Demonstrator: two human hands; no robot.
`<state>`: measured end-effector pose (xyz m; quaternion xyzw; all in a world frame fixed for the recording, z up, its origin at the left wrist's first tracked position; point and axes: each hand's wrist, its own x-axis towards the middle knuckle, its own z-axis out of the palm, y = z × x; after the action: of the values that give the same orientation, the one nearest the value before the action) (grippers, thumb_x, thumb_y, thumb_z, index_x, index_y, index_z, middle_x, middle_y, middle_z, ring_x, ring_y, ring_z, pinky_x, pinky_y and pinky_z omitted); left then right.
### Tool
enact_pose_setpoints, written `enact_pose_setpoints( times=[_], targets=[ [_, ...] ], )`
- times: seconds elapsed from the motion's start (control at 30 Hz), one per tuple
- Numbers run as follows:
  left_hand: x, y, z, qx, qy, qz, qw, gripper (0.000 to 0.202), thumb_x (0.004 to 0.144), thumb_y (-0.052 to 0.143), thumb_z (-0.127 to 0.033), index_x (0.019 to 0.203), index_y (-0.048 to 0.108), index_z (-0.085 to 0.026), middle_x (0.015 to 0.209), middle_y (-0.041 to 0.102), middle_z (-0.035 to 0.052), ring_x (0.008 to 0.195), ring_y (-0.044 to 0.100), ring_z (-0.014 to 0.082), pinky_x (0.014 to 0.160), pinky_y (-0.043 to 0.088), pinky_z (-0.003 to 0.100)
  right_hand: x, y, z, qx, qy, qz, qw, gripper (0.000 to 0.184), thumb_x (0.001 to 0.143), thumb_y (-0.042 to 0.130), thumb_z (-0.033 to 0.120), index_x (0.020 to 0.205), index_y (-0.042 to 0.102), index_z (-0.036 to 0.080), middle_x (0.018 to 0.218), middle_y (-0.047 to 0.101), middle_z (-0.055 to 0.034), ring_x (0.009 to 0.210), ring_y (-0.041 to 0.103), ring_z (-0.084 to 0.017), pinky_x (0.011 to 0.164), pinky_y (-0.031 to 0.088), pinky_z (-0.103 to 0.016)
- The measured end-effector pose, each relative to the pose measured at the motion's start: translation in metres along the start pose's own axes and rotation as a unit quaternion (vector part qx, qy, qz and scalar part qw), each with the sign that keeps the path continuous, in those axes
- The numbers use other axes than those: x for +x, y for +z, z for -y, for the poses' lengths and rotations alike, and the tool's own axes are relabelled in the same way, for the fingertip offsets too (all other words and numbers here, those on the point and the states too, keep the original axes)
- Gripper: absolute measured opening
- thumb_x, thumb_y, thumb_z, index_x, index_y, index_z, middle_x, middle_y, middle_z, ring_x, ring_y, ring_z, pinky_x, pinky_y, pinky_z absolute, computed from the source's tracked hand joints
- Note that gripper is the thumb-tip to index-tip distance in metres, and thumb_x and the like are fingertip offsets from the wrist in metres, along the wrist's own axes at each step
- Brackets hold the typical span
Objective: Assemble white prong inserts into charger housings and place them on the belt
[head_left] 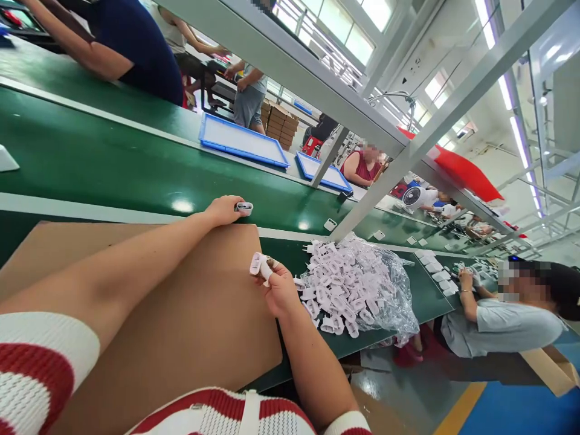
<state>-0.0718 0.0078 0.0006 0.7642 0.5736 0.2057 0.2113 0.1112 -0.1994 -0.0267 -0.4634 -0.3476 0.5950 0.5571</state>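
Note:
My left hand is stretched out over the green conveyor belt, its fingers closed round a small white plastic housing with a dark opening facing up. Nearer my body, above the right edge of a brown cardboard sheet, my right hand pinches a white plastic part with a rounded oblong end. Part of it is hidden by the fingers. Just right of this hand lies a big heap of similar white plastic parts, partly spilling from a clear plastic bag.
Single white housings sit spaced along the belt. Blue-rimmed trays lie beyond it. A slanting metal post rises behind the heap. A co-worker sits at the right beside rows of white pieces; other people work across the belt.

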Motion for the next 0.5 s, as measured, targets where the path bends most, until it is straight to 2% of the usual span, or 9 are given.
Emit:
enact_pose_setpoints(
  times=[0.07,0.13,0.2,0.27,0.33,0.4,0.5],
  targets=[
    [-0.022,-0.002,-0.003,-0.016,0.032,0.010,0.999,0.054,0.092,0.053,-0.043,0.132,0.068,-0.011,0.131,0.073,0.0088,0.117,0.065,0.0252,0.096,0.048,0.033,-0.001,-0.002,0.001,0.034,0.009,0.000,0.999,0.045,0.059,0.094,0.042,0.097,0.080,0.024,0.099,0.080,-0.0051,0.080,0.070,-0.018,0.066,0.056,-0.028],
    [-0.055,-0.002,-0.003,-0.033,0.051,0.028,0.998,0.049,0.088,0.057,-0.049,0.121,0.073,-0.015,0.123,0.076,0.0079,0.110,0.067,0.0262,0.092,0.051,0.033,-0.004,-0.002,0.002,0.040,0.002,-0.006,0.999,0.044,0.059,0.093,0.042,0.097,0.080,0.024,0.101,0.081,-0.0057,0.079,0.070,-0.018,0.065,0.056,-0.028],
    [-0.093,0.001,-0.003,-0.055,0.063,0.050,0.995,0.046,0.086,0.061,-0.057,0.110,0.075,-0.020,0.115,0.078,0.0078,0.104,0.069,0.0282,0.086,0.054,0.035,-0.008,-0.001,0.003,0.006,-0.016,-0.014,1.000,0.043,0.064,0.092,0.045,0.099,0.080,0.024,0.100,0.080,-0.0058,0.078,0.069,-0.017,0.062,0.054,-0.028],
    [-0.133,0.005,-0.003,-0.077,0.079,0.064,0.992,0.049,0.087,0.060,-0.064,0.106,0.076,-0.022,0.113,0.078,0.0081,0.104,0.070,0.0302,0.086,0.055,0.037,-0.012,0.002,0.003,-0.056,-0.046,-0.030,0.997,0.045,0.069,0.091,0.047,0.106,0.079,0.024,0.103,0.080,-0.0056,0.079,0.069,-0.017,0.060,0.053,-0.027],
    [-0.164,0.010,-0.004,-0.096,0.097,0.070,0.988,0.050,0.087,0.059,-0.066,0.105,0.076,-0.023,0.111,0.079,0.0085,0.104,0.070,0.0311,0.089,0.055,0.039,-0.017,0.006,0.002,-0.105,-0.086,-0.043,0.990,0.051,0.073,0.089,0.044,0.118,0.076,0.025,0.110,0.079,-0.0052,0.085,0.070,-0.017,0.067,0.057,-0.028],
    [-0.184,0.017,-0.004,-0.118,0.110,0.070,0.984,0.048,0.088,0.058,-0.066,0.103,0.076,-0.023,0.108,0.078,0.0087,0.103,0.070,0.0310,0.091,0.055,0.039,-0.021,0.008,0.001,-0.138,-0.121,-0.032,0.982,0.046,0.077,0.086,0.042,0.118,0.075,0.026,0.113,0.078,-0.0053,0.089,0.071,-0.017,0.078,0.062,-0.031],
    [-0.193,0.027,-0.002,-0.168,0.120,0.048,0.977,0.050,0.085,0.063,-0.066,0.109,0.075,-0.024,0.113,0.077,0.0084,0.108,0.069,0.0305,0.097,0.055,0.040,-0.024,0.008,0.004,-0.190,-0.135,0.028,0.972,0.032,0.080,0.082,0.041,0.107,0.075,0.025,0.115,0.076,-0.0064,0.097,0.073,-0.020,0.089,0.064,-0.036]
  ],
)
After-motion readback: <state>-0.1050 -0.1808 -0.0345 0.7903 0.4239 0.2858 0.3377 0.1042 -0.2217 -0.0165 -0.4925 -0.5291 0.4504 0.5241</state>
